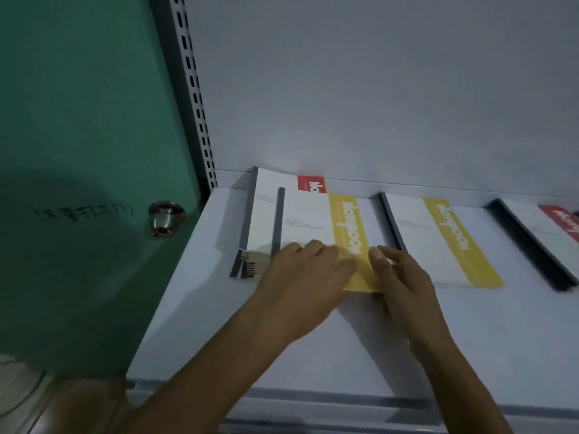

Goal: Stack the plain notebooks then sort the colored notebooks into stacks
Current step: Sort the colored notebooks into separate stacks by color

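A person's two bare hands rest on a white-covered notebook with a yellow band and dark grey spine (pixel 326 227), which lies on a pale grey shelf (pixel 194 308). The left hand (pixel 300 277) lies flat with its fingers spread over the near left part of the cover. The right hand (pixel 398 274) pinches the near right edge, thumb on top; the fingers beneath are hidden.

The notebook's long axis runs away from the grip toward the white back wall (pixel 376 89). It half overlaps a stack topped by a red-banded white notebook (pixel 310 184), which sits just left of and beyond the hands. A second stack, topped by another yellow-banded notebook (pixel 438 239), lies just right of the right hand, so the right hand is the nearer for sliding the held book that way. A red-banded stack (pixel 551 227) sits farther right.

Bare shelf lies open on the near side of the hands, up to the front edge.
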Available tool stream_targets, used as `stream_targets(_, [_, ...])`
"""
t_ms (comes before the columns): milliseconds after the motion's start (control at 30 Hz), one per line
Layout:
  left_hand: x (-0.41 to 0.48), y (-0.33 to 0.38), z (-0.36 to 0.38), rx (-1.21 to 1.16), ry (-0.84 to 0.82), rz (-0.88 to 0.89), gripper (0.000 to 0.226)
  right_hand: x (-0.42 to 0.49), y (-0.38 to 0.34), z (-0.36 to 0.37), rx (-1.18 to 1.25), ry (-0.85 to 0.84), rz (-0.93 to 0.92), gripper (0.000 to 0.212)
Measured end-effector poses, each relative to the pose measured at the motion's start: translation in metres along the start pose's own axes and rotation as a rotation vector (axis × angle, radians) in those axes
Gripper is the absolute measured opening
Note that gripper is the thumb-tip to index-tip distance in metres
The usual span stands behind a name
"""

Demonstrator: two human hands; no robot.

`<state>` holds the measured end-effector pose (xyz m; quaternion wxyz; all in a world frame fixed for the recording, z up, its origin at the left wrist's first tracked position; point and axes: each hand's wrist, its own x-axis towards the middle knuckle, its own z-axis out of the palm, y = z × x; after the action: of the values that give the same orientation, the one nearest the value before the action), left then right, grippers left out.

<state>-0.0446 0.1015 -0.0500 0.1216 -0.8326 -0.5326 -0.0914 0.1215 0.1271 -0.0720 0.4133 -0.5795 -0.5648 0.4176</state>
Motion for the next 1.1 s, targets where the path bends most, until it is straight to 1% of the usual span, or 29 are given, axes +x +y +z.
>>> stream_targets(67, [-0.012, -0.003, -0.004, -0.065, 0.048, 0.088, 0.025, -0.009, -0.010, 0.009, 0.150, -0.044, 0.150, 0.033])
stream_targets(100, [-0.018, -0.007, -0.010, -0.112, 0.041, 0.122, 0.028, -0.015, -0.014, 0.014, 0.195, -0.092, 0.194, 0.025])
stream_targets(167, [-0.026, -0.022, -0.018, -0.286, 0.001, 0.128, 0.045, -0.026, -0.017, 0.022, 0.197, -0.133, 0.211, 0.018])
stream_targets(233, [-0.031, -0.043, -0.022, -0.503, 0.027, 0.057, 0.053, -0.039, -0.017, 0.029, 0.172, -0.059, 0.203, 0.016])
stream_targets(300, [-0.026, -0.066, -0.020, -0.606, 0.177, -0.028, 0.049, -0.052, -0.017, 0.034, 0.170, 0.056, 0.199, 0.014])
stream_targets(333, [-0.022, -0.077, -0.016, -0.648, 0.218, -0.083, 0.046, -0.060, -0.018, 0.037, 0.174, 0.106, 0.197, 0.013])
stream_targets(367, [-0.016, -0.085, -0.013, -0.688, 0.203, -0.146, 0.046, -0.067, -0.018, 0.039, 0.176, 0.152, 0.197, 0.013])
stream_targets(400, [-0.011, -0.093, -0.005, -0.709, 0.153, -0.208, 0.050, -0.073, -0.018, 0.041, 0.177, 0.191, 0.198, 0.013])
stream_targets(467, [-0.004, -0.105, 0.009, -0.652, 0.056, -0.325, 0.065, -0.085, -0.017, 0.044, 0.183, 0.240, 0.199, 0.014])
stream_targets(533, [-0.003, -0.112, 0.020, -0.637, 0.047, -0.391, 0.082, -0.093, -0.018, 0.046, 0.201, 0.262, 0.208, 0.015])
stream_targets(567, [-0.004, -0.114, 0.023, -0.707, 0.055, -0.421, 0.089, -0.096, -0.018, 0.046, 0.208, 0.269, 0.213, 0.015])
stream_targets(600, [-0.005, -0.115, 0.026, -0.832, 0.044, -0.468, 0.095, -0.099, -0.018, 0.046, 0.210, 0.276, 0.218, 0.015])
stream_targets(667, [-0.007, -0.116, 0.026, -1.110, -0.047, -0.603, 0.104, -0.103, -0.019, 0.044, 0.211, 0.277, 0.222, 0.016])
stream_targets(700, [-0.009, -0.115, 0.026, -1.206, -0.094, -0.658, 0.104, -0.104, -0.019, 0.043, 0.212, 0.269, 0.222, 0.016])
stream_targets(733, [-0.010, -0.116, 0.026, -1.267, -0.124, -0.697, 0.100, -0.105, -0.020, 0.042, 0.216, 0.258, 0.220, 0.015])
stream_targets(767, [-0.013, -0.116, 0.026, -1.294, -0.120, -0.713, 0.089, -0.107, -0.021, 0.039, 0.223, 0.246, 0.218, 0.014])
stream_targets(833, [-0.019, -0.113, 0.022, -1.314, -0.033, -0.716, 0.053, -0.110, -0.021, 0.033, 0.235, 0.222, 0.213, 0.014])
stream_targets(867, [-0.023, -0.109, 0.019, -1.319, 0.025, -0.720, 0.042, -0.112, -0.021, 0.029, 0.240, 0.210, 0.208, 0.015])
stream_targets(900, [-0.027, -0.103, 0.015, -1.316, 0.090, -0.714, 0.037, -0.115, -0.020, 0.024, 0.248, 0.201, 0.203, 0.017])
stream_targets(1000, [-0.042, -0.078, 0.000, -1.274, 0.319, -0.701, 0.033, -0.122, -0.015, 0.005, 0.282, 0.175, 0.174, 0.018])
stream_targets(1100, [-0.056, -0.053, -0.015, -1.223, 0.521, -0.667, 0.020, -0.130, -0.011, -0.015, 0.305, 0.141, 0.131, 0.018])
